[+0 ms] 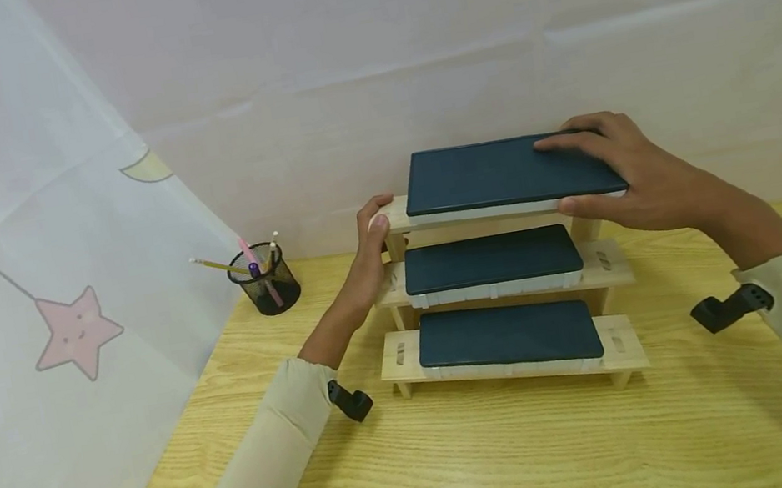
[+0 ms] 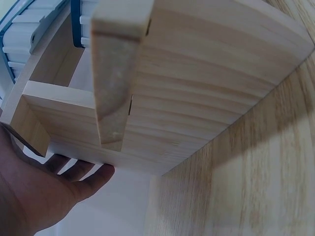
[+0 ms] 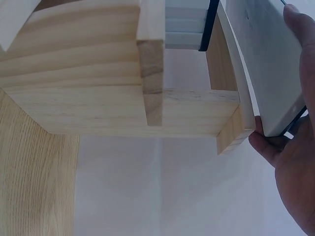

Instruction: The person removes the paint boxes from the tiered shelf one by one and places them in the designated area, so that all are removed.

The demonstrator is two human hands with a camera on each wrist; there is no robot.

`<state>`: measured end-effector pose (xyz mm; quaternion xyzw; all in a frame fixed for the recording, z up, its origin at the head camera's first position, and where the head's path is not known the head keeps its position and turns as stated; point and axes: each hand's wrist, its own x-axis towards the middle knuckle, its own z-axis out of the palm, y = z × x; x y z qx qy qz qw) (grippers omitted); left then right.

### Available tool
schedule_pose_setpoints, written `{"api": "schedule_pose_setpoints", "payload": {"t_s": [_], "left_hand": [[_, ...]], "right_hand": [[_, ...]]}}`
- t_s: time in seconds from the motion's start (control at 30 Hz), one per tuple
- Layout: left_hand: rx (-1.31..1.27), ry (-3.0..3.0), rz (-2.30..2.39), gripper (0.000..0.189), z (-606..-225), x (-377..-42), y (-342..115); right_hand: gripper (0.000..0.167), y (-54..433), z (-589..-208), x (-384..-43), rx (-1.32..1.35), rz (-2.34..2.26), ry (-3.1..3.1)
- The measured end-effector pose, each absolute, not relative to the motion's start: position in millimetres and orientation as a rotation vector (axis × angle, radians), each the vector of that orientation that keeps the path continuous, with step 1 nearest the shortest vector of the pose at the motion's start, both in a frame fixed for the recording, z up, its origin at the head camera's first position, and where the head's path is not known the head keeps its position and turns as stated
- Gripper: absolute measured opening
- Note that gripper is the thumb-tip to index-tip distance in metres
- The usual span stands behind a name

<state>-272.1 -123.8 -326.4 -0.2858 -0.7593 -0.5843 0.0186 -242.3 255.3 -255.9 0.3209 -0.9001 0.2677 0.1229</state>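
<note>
- I'm seeing the top navy-lidded white case (image 1: 479,173) sitting at 12 o'clock on the stepped wooden rack (image 1: 625,318), over its highest tier; a sliver of gap is showing beneath its right end, and whether its left end is touching the board I can't tell.
- The right hand (image 1: 634,174), at 2 o'clock, is grasping that end: the thumb is pressing the front edge, one finger is lying across the lid, others are wrapping the rear corner.
- The left hand (image 1: 366,260), at 10 o'clock, is gripping the top tier's left end, probably steadying the rack.
- I'm judging the case stiff and fairly light (ribbed plastic by its look, though the contents are hidden), with a smooth lid likely slippery under flat fingertips.
- I'm favouring a hold on both long edges, thumb in front and fingers behind; one end alone is probably letting the far side sag.
- Two similar cases, the middle case (image 1: 488,259) and the lower case (image 1: 507,335) at 6 o'clock, are resting on tiers below.
- The black mesh pen cup (image 1: 269,292) is standing at 9 o'clock, well apart.
</note>
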Motion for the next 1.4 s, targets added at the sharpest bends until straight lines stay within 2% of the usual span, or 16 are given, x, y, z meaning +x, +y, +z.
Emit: {"api": "schedule_pose_setpoints", "payload": {"t_s": [1.4], "left_hand": [[-0.862, -2.386, -1.752, 0.048, -325.1, -272.0, -122.4]], "right_hand": [[0.074, 287.0, -254.0, -230.4, 0.904, 0.82, -2.596]]}}
